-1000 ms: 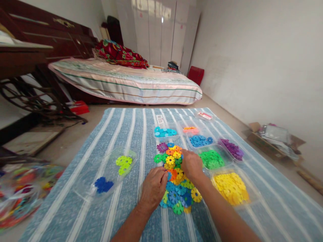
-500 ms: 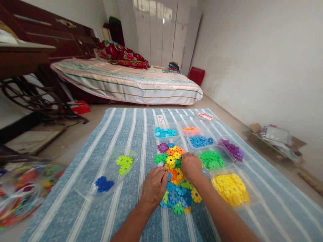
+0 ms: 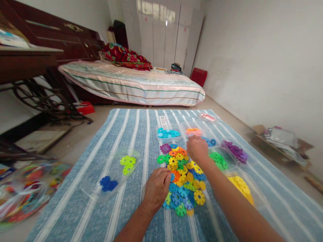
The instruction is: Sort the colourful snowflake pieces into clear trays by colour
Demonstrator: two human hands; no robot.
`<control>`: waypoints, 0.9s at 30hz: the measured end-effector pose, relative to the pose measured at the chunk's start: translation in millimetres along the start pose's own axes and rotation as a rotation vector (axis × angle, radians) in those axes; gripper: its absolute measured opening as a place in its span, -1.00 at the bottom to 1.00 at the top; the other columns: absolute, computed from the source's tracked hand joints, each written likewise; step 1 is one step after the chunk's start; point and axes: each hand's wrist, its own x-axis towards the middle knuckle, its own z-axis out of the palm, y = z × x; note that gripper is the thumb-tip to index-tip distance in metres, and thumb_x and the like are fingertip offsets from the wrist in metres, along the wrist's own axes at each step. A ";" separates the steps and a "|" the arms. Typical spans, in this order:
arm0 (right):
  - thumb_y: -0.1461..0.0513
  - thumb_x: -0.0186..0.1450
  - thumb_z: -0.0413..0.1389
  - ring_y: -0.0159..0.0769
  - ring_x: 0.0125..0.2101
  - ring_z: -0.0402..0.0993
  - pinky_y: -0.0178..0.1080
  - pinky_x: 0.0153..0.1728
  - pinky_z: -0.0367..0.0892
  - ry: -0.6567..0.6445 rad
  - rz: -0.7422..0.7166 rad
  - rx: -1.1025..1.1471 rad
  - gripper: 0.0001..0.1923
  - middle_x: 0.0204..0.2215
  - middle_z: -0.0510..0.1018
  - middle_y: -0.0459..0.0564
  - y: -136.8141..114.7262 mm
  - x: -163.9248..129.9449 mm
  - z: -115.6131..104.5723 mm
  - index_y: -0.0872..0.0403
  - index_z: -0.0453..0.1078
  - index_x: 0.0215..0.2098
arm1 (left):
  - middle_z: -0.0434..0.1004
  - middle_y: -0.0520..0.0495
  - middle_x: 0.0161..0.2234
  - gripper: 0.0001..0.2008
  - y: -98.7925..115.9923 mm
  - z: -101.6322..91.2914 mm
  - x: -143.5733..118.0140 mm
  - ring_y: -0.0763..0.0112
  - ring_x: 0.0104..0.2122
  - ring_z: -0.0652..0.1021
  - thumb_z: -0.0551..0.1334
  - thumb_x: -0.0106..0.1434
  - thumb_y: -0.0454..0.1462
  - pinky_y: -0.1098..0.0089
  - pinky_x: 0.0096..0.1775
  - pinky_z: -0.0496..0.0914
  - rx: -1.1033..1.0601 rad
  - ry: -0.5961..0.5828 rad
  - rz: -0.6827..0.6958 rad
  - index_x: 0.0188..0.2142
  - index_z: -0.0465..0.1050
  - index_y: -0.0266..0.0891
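Resting on mixed discs point(image 3: 182, 179), left hand point(image 3: 156, 188) curled; right hand's point(image 3: 198, 150) fingers hidden, grip unclear.

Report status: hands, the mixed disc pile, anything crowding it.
Left hand curled on mixed disc pile, grip unclear. Right hand closed, above blue-disc tray. Green-disc tray crowds the pile's right.

— What lies under the hands?
— A loose pile of flat, flower-shaped plastic discs point(image 3: 182, 178): yellow, orange, blue, green, purple, overlapping on the striped cloth.
— And the far end?
— At twelve o'clock, a purple disc point(image 3: 165, 148) lies flat.
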 end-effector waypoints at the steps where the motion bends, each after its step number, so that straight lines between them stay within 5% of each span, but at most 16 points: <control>1: 0.26 0.33 -0.06 -0.14 -0.17 0.44 -0.17 -0.21 0.30 -0.018 -0.047 0.012 -0.76 -0.23 0.52 0.18 -7.6 1.5 5.5 0.18 0.43 -0.20 | 0.55 -0.11 -0.29 -0.76 0.0 0.3 -0.3 0.32 -0.23 0.52 0.02 0.30 -0.27 0.27 -0.15 0.45 0.003 0.002 0.001 -0.37 0.44 -0.22; 7: 0.11 0.32 0.06 -0.19 -0.09 0.40 -0.10 -0.12 0.34 -0.045 -0.192 0.021 -0.72 -0.14 0.48 0.05 -45.3 9.7 32.5 0.16 0.39 -0.14 | 0.55 -0.10 -0.29 -0.77 0.2 -1.2 -1.2 0.32 -0.24 0.52 0.02 0.30 -0.29 0.28 -0.16 0.46 0.005 -0.003 -0.005 -0.38 0.43 -0.21; 16: 0.16 0.33 0.08 -0.26 -0.15 0.43 -0.08 -0.13 0.37 -0.011 -0.270 -0.028 -0.77 -0.15 0.47 0.00 -49.7 -2.6 39.8 0.15 0.37 -0.13 | 0.55 -0.10 -0.32 -0.76 0.2 -0.6 -0.8 0.32 -0.25 0.52 0.02 0.30 -0.30 0.28 -0.18 0.46 0.014 0.019 0.012 -0.39 0.44 -0.23; 22: 0.25 0.34 0.02 -0.27 -0.18 0.42 -0.14 -0.12 0.29 0.016 -0.259 -0.001 -0.84 -0.25 0.51 -0.01 -39.9 -8.5 24.6 0.16 0.41 -0.25 | 0.55 -0.11 -0.30 -0.78 -2.2 1.3 -0.8 0.31 -0.25 0.53 0.04 0.29 -0.29 0.27 -0.17 0.46 0.007 0.021 0.007 -0.39 0.44 -0.22; 27: 0.34 0.33 -0.14 -0.10 -0.11 0.37 -0.08 -0.09 0.18 0.055 -0.085 -0.019 -0.70 -0.20 0.49 0.23 -2.1 2.6 -4.1 0.25 0.42 -0.18 | 0.56 -0.11 -0.29 -0.77 -2.9 1.3 -0.2 0.31 -0.23 0.53 0.04 0.29 -0.28 0.27 -0.15 0.45 0.007 0.013 0.010 -0.38 0.45 -0.22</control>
